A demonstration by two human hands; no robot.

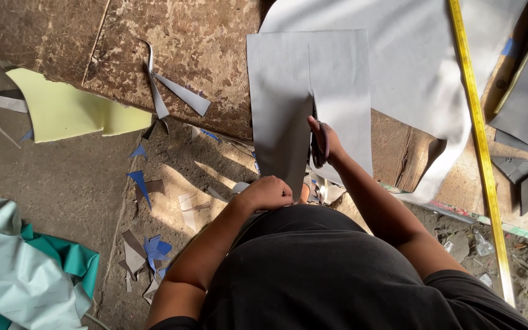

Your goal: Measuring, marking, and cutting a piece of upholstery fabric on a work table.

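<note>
Your right hand (328, 143) grips dark-handled scissors (319, 145) midway up a slit in the smooth grey rectangular sheet (300, 85) on worn, mottled board (190, 49); your left hand (268, 192) pinches its lower edge.

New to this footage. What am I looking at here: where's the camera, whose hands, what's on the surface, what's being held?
There is no machine: a person works with two bare hands, and the one picture comes from a camera on their head, looking straight down over their black shirt.

The right hand grips a pair of scissors partway along a cut in a grey sheet. The left hand pinches that sheet's near edge, close to the body.

The sheet lies on a worn wooden board, over a larger grey sheet. A yellow measuring tape runs down the right side. To the left lie a pale yellow sheet, grey offcut strips, small blue and brown scraps on the ground, and crumpled teal material.
</note>
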